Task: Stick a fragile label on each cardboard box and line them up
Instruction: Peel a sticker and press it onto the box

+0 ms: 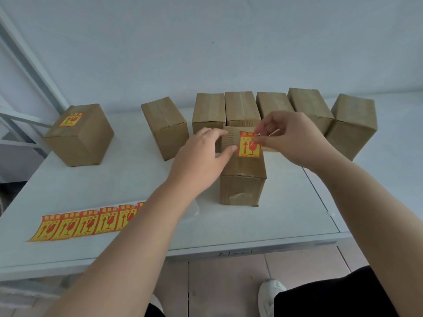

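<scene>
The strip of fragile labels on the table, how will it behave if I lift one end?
The strip of labels would probably flop and sag: it looks paper-thin, lying flat on the table. Likely light; a push may slide it over the smooth top.

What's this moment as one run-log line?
step: sticking label | on: near box top | left hand: rests on near box | right hand: pinches label corner | done: labelled box far left

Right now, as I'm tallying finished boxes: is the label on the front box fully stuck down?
Not fully: right hand pinches a top corner of the label; left hand rests on the front box.
</scene>
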